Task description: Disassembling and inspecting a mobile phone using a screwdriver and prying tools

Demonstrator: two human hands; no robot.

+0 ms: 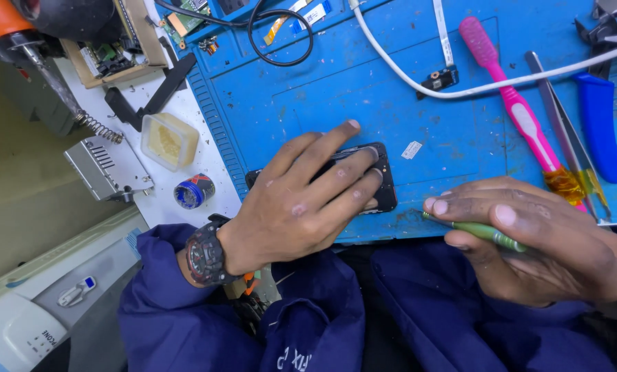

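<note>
My left hand (pixel 301 200) lies flat over a black phone (pixel 384 182) on the blue work mat (pixel 350 89), fingers pressing it down. A black watch sits on that wrist. My right hand (pixel 536 238) grips a green-handled screwdriver (pixel 477 231), whose tip points left toward the phone's lower right edge. Most of the phone is hidden under my left hand.
A pink toothbrush (pixel 511 103), metal tweezers (pixel 563 131) and a blue pry tool (pixel 601 124) lie at the right. A white cable (pixel 418 79) and a black cable loop (pixel 281 38) cross the top. A small clear tub (pixel 169 141) and a blue round tin (pixel 192 191) stand left of the mat.
</note>
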